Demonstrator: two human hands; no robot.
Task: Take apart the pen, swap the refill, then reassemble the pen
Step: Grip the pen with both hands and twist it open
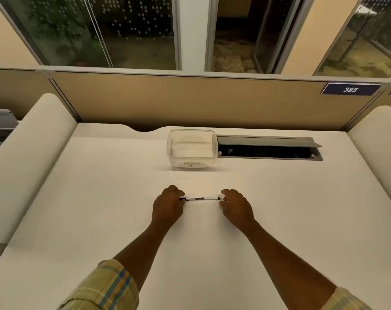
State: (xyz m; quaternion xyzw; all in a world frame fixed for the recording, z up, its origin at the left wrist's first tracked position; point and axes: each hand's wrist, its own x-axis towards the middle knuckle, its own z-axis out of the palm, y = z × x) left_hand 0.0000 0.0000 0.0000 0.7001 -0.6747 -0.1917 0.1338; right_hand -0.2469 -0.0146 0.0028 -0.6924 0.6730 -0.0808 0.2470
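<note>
A thin white pen [202, 198] with black ends and a dark label lies crosswise on the white desk [100, 220], about at its middle. My left hand [168, 205] is curled over the pen's left end, with fingers closed on the black tip. At the pen's right end sits my right hand [234, 208], fingers apart and arched, their tips just beside the black end; I cannot tell if they touch it.
A clear plastic tub [192, 148] with a handwritten label stands behind the pen. To its right is an open cable hatch [268, 148] in the desk. Padded side panels [28, 157] and a tan back partition [190, 101] bound the desk.
</note>
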